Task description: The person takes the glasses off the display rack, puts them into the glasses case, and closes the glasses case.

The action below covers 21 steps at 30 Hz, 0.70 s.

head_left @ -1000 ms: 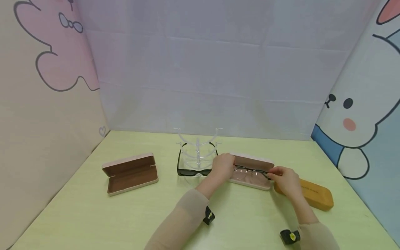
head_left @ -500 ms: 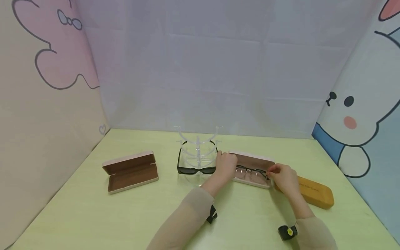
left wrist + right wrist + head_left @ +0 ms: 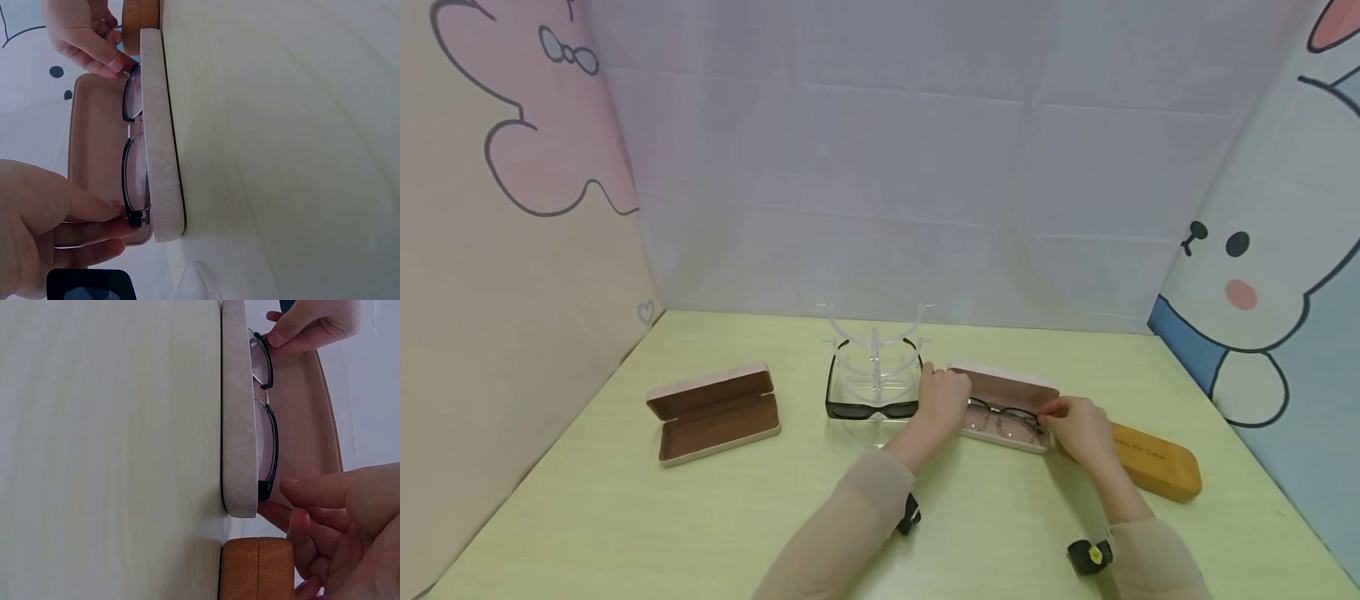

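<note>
Apparently midway: glasses (image 3: 996, 409) inside, not yet released

Left hand (image 3: 943, 400) and right hand (image 3: 1081, 429) pinch opposite ends within the open right case (image 3: 1009, 388). The left case (image 3: 721, 433), also open, shows only brown lining; between, a clear stand (image 3: 876, 367) bears sunglasses (image 3: 853, 411). The closed orange case (image 3: 1157, 462), farther right, hides its contents.

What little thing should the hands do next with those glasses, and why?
Maybe lift the clear glasses gently, keeping them level. The left hand and right hand hold opposite ends, down inside the open pink-lined case, and the see-through stand holds sunglasses with room above. It's a guess: they could be going in instead.
</note>
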Motion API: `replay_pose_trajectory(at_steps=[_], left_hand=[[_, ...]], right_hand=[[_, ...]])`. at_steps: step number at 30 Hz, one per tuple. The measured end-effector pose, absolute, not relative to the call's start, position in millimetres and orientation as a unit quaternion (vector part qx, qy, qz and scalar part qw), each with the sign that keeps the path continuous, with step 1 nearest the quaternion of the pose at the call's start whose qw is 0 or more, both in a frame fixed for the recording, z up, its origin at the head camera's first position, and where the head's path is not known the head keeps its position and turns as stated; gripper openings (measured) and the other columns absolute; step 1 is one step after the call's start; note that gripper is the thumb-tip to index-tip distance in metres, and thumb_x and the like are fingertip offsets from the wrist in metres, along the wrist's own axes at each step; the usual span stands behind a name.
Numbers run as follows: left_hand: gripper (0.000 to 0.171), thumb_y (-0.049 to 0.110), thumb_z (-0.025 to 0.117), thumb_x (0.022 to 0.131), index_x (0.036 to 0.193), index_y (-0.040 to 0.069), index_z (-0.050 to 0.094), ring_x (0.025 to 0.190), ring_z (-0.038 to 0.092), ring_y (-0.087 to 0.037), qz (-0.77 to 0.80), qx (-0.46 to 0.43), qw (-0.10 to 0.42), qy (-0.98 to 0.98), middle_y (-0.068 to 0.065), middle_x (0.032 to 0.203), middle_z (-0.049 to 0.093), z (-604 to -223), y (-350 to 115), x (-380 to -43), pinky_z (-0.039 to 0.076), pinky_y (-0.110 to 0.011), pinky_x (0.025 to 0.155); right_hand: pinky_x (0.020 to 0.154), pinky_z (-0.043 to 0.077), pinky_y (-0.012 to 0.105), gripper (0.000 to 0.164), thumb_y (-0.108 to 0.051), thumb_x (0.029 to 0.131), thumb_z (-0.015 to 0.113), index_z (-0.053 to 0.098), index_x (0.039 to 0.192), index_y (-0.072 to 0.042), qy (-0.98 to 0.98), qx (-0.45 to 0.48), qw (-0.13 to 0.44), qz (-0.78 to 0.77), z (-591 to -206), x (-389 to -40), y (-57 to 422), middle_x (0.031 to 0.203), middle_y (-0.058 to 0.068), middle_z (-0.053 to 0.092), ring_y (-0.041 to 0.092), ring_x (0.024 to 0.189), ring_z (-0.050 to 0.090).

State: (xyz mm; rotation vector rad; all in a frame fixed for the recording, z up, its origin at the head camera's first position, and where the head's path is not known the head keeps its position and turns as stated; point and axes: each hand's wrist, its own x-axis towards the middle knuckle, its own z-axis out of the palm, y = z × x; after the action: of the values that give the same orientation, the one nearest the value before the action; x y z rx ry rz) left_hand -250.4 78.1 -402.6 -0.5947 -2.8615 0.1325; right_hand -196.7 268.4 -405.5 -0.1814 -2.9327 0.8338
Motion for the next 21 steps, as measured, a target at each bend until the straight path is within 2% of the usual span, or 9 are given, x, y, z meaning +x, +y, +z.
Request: replay_pose_trajectory(at_steps=[6, 11, 15, 18, 21], left_hand=[[0.025, 0.015, 0.061, 0.083, 0.059, 0.021, 0.060, 0.061, 0.055, -0.012, -0.011, -0.204, 0.119, -0.972, 0.007, 0.067, 0.063, -399.6, 71.7, -248.9, 0.042, -0.032, 0.075], [0.012, 0.022, 0.062, 0.085, 0.075, 0.020, 0.068, 0.064, 0.060, -0.011, -0.118, -0.196, 0.177, -0.957, 0.007, 0.069, 0.064, -394.9, 65.0, -248.1, 0.049, -0.028, 0.065], [0.007, 0.021, 0.064, 0.084, 0.084, 0.014, 0.068, 0.070, 0.061, -0.013, -0.222, -0.176, 0.225, -0.932, 0.002, 0.078, 0.064, -392.4, 60.1, -248.3, 0.048, -0.022, 0.055], [0.012, 0.021, 0.063, 0.086, 0.090, 0.010, 0.065, 0.076, 0.060, -0.016, -0.263, -0.153, 0.224, -0.926, -0.002, 0.086, 0.062, -391.9, 60.2, -249.3, 0.050, -0.022, 0.058], [0.018, 0.023, 0.060, 0.088, 0.097, 0.008, 0.064, 0.082, 0.061, -0.018, -0.280, -0.130, 0.200, -0.930, -0.004, 0.093, 0.061, -390.6, 64.4, -249.7, 0.051, -0.025, 0.063]], right_hand=[[0.066, 0.045, 0.040, 0.018, -0.014, 0.084, 0.060, 0.068, 0.091, 0.000, -0.951, -0.066, 0.076, 0.291, -402.1, -191.8, 269.1, 0.091, 0.018, 0.067, 0.032, 0.082, 0.061], [0.058, 0.045, 0.031, 0.025, -0.016, 0.087, 0.058, 0.063, 0.097, 0.006, -0.937, -0.098, 0.106, 0.318, -394.1, -187.9, 270.7, 0.086, 0.019, 0.066, 0.028, 0.074, 0.060], [0.055, 0.043, 0.025, 0.033, -0.025, 0.092, 0.050, 0.059, 0.107, 0.003, -0.923, -0.133, 0.130, 0.338, -390.7, -188.8, 270.1, 0.092, 0.019, 0.066, 0.026, 0.075, 0.061], [0.057, 0.045, 0.025, 0.047, -0.037, 0.094, 0.042, 0.056, 0.116, 0.002, -0.914, -0.149, 0.130, 0.354, -390.8, -190.4, 268.9, 0.100, 0.021, 0.065, 0.028, 0.082, 0.063], [0.063, 0.050, 0.029, 0.060, -0.048, 0.093, 0.037, 0.052, 0.122, 0.003, -0.906, -0.159, 0.112, 0.375, -391.9, -192.0, 266.5, 0.107, 0.023, 0.063, 0.030, 0.088, 0.064]])
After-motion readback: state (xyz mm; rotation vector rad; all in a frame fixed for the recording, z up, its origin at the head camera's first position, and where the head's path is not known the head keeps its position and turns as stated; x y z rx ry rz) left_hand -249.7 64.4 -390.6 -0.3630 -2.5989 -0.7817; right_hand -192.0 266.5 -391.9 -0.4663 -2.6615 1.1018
